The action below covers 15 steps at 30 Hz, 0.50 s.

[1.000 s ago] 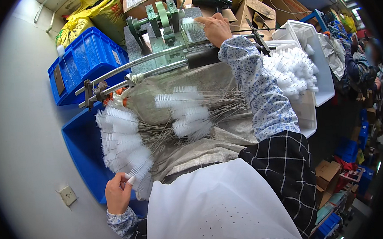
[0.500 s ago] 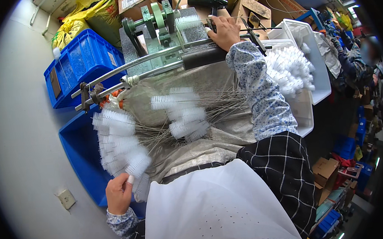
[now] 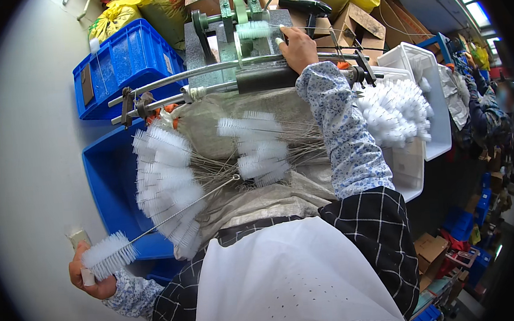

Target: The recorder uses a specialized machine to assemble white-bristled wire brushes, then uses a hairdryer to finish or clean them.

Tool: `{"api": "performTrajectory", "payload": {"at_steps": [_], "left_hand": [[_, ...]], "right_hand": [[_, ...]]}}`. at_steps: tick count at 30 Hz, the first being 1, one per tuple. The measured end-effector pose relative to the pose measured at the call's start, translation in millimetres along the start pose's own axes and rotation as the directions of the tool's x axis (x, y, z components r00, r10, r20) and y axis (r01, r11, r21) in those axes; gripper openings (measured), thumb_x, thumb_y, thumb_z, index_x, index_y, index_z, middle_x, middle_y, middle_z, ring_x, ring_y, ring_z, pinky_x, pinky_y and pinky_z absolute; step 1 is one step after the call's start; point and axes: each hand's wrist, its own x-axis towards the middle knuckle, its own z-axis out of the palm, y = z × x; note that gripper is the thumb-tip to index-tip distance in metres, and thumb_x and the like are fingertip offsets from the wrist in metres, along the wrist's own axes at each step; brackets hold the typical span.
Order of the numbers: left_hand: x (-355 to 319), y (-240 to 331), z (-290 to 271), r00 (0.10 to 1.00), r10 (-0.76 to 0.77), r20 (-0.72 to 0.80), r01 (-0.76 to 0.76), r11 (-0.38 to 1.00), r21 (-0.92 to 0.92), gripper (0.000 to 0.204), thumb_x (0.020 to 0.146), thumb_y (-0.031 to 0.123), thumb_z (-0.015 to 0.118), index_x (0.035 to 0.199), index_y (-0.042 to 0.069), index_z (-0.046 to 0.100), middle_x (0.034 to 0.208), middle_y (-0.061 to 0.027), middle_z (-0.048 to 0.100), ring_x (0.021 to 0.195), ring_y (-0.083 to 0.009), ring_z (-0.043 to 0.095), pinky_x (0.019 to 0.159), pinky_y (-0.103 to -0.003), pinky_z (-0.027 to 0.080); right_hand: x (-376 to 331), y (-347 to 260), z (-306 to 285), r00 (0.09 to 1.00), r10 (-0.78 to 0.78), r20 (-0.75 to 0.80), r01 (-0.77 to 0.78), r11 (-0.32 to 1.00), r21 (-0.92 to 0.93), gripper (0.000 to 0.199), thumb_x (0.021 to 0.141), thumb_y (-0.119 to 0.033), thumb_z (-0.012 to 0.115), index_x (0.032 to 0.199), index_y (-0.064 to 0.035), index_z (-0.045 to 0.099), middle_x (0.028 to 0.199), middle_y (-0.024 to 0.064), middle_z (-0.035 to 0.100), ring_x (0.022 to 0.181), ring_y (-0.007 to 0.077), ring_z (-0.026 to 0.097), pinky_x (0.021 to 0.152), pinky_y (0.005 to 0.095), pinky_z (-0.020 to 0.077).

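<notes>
My left hand (image 3: 90, 275) is low at the left and grips a white bottle brush (image 3: 107, 255) by its bristle end. Its twisted wire stem runs up and right to a loop above the cloth on my lap. My right hand (image 3: 298, 47) reaches up to a green metal machine (image 3: 228, 22) and holds another pale brush (image 3: 255, 30) against it. A fan of white brushes (image 3: 164, 178) lies on the grey cloth (image 3: 259, 201) to my left. A smaller bunch (image 3: 259, 148) lies in the middle, beside my right sleeve.
Two metal rods (image 3: 205, 75) cross in front of the machine, and a black lever handle (image 3: 303, 6) sits above it. Blue crates (image 3: 121, 60) (image 3: 111, 181) stand along the white wall at the left. White bins (image 3: 432, 85) hold more brushes (image 3: 395, 111) at the right. Cardboard boxes and yellow sacks are behind.
My left hand has drawn one brush out of the left pile, and it now sticks out toward the wall. My right hand has stayed at the machine, shifting slightly.
</notes>
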Motion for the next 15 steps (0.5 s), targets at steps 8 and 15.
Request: {"api": "performTrajectory", "payload": {"at_steps": [8, 15], "left_hand": [[10, -18, 66, 0.963, 0.101, 0.250, -0.061, 0.985, -0.163, 0.016, 0.076, 0.014, 0.039, 0.066, 0.002, 0.038, 0.058, -0.0132, 0.044, 0.050, -0.0152, 0.036, 0.049, -0.031, 0.031], [10, -24, 89, 0.952, 0.052, 0.303, 0.015, 0.976, -0.215, 0.017, 0.074, 0.014, 0.041, 0.062, 0.004, 0.035, 0.056, -0.0100, 0.041, 0.051, -0.0135, 0.033, 0.048, -0.028, 0.028]], "right_hand": [[4, -65, 15, 0.993, 0.027, 0.118, -0.022, 0.999, -0.039, 0.029, 0.074, -0.013, 0.052, 0.101, -0.0037, 0.052, 0.097, 0.0110, 0.055, 0.092, 0.0273, 0.053, 0.077, 0.0417, 0.0408], [1, -39, 0, 0.987, 0.035, 0.158, -0.021, 0.996, -0.087, 0.031, 0.075, -0.015, 0.052, 0.103, -0.0042, 0.052, 0.099, 0.0115, 0.055, 0.094, 0.0270, 0.052, 0.076, 0.0432, 0.0395]]}}
